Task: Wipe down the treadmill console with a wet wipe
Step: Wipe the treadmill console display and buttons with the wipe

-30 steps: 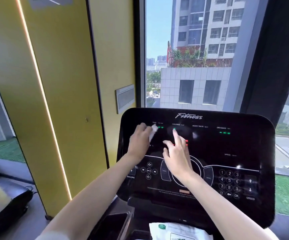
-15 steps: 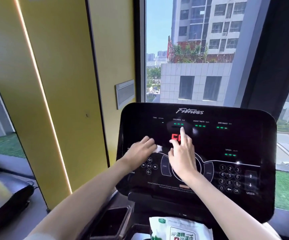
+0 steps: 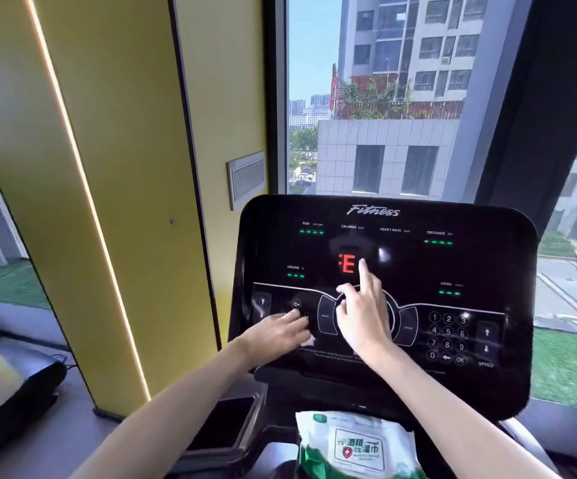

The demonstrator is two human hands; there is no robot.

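Fingers of the left hand (image 3: 280,331) press flat on a white wipe (image 3: 308,340) low on the console (image 3: 470,271); the right hand (image 3: 363,318) holds nothing, index fingertip touching the display (image 3: 347,264).

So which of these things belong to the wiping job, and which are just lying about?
Job in hand: treadmill console; wet wipe under the left hand; right hand touching the console; pack of wipes.
Lying about: side tray; grey wall plate.

Your console (image 3: 452,264) is glossy black and tilted back, with a red E lit (green dashes around it). The white wet wipe (image 3: 309,340) lies flat at its eight o'clock.
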